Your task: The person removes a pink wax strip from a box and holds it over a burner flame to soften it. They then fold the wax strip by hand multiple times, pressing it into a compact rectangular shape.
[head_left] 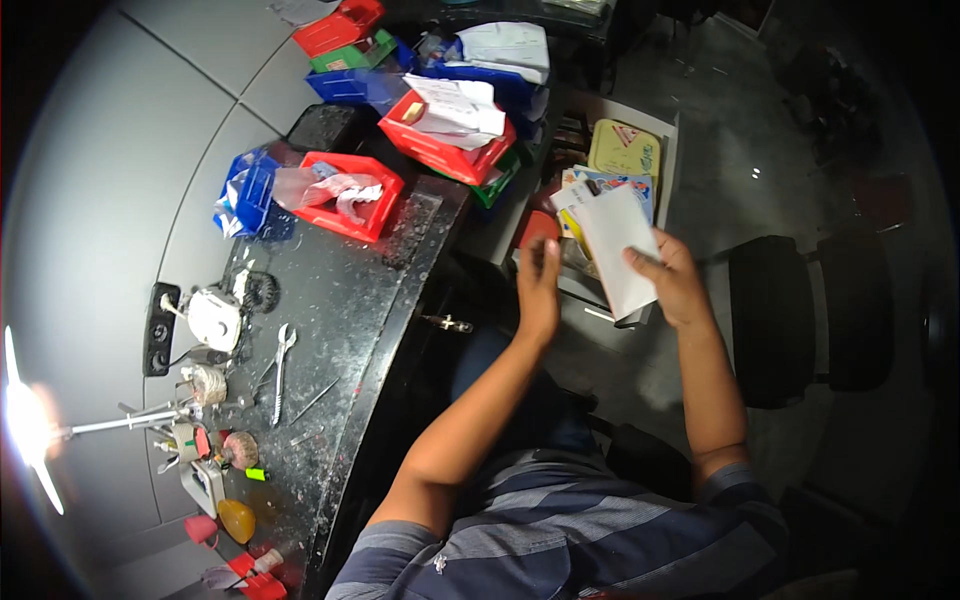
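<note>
Fingers of the right hand (676, 280) are clamped on a white paper packet (618, 240), the thumb lying flat across its face and the other fingers mostly hidden behind. Seen from the head camera, that grip sits near the packet's lower right edge, which probably leaves most of the white face uncovered and the sheet from folding. The packet is tilted above an open drawer (668, 150), beside the bench; a printed slip (568, 197) shows past its upper left corner, though whether it is held too cannot be told.

The left hand (540, 295) is raised just left of the packet, its fingers slightly parted and nothing visible in its grasp. It is near a red object (540, 228) in the drawer; contact between them is unclear. Its nearness to the packet's free side seems suited to steadying it.

In the drawer, a yellow tin (622, 145) lies towards the far end, face up, perhaps so its top can be seen. On the dark workbench (330, 310), a wrench (282, 370) lies within the left arm's side, and papers sit in a red bin (440, 140), presumably to hold them together.
</note>
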A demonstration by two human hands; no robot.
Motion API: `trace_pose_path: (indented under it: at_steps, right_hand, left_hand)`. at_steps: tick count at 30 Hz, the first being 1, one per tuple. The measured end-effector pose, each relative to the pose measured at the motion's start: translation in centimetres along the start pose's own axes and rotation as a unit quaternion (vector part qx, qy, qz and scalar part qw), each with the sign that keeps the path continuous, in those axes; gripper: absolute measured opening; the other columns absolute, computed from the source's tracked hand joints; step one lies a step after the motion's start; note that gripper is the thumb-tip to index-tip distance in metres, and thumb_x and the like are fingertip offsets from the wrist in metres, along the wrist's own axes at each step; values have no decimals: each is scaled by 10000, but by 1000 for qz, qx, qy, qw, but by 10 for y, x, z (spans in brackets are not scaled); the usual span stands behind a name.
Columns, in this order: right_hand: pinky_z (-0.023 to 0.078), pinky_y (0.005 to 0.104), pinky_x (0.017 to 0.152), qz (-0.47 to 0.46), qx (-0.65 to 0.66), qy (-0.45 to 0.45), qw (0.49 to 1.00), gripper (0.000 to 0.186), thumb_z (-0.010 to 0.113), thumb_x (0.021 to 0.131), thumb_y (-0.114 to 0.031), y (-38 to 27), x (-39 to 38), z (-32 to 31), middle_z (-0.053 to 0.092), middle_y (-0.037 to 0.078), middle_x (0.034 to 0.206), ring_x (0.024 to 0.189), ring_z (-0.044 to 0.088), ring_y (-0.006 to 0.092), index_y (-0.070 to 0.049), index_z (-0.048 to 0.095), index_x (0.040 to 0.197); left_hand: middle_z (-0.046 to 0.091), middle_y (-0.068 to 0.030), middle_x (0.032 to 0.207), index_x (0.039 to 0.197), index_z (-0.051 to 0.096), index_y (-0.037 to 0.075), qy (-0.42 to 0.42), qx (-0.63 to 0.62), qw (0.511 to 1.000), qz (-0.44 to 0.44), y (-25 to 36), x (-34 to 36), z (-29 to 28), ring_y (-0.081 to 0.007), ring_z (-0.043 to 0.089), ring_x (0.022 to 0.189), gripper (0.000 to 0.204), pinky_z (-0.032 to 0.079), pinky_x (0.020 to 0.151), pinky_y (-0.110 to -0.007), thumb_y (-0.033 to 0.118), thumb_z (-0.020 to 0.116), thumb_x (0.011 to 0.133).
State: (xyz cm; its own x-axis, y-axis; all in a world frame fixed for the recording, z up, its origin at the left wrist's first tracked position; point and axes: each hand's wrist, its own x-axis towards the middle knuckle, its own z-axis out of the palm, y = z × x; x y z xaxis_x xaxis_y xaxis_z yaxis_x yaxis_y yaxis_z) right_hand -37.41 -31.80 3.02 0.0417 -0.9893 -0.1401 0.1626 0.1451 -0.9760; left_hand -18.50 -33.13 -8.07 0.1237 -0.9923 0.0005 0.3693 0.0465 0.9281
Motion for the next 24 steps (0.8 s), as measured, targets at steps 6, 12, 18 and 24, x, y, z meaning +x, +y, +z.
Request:
trace_pose_path:
  at_steps: [6,12,18,24]
  right_hand:
    - [511,395,996,-92,-287,-171,938,547,785,945,-254,86,-12,7,608,188,1352,1148,642,295,0,576,1383]
    - [336,491,1215,129,-586,199,775,1083,783,800,-680,166,67,-94,461,426,1479,1455,422,468,175,507,1406]
    - [388,422,1165,132,-268,133,945,1139,667,858,-747,183,105,-100,469,310,1544,1421,488,344,179,435,1478]
    - [323,307,551,112,-367,101,918,709,635,897,-746,166,94,-61,382,-41,706,611,396,121,-60,745,1039]
  left_hand:
    - [715,-92,1173,1302,597,-46,-8,77,985,-156,47,-88,-59,-159,641,1092,283,486,991,-332,44,618,1035]
    - [713,-110,1185,1326,591,-48,24,120,979,-162,105,-202,-157,-158,650,1094,312,500,991,-331,68,615,1038]
    - [702,-101,1182,1360,549,-29,167,4,983,-77,164,-282,-215,-150,679,1063,320,561,935,-335,70,595,1059]
    - [700,-115,1190,1353,542,-51,196,-54,979,33,185,-304,-233,-152,685,1052,321,558,943,-325,60,591,1056]
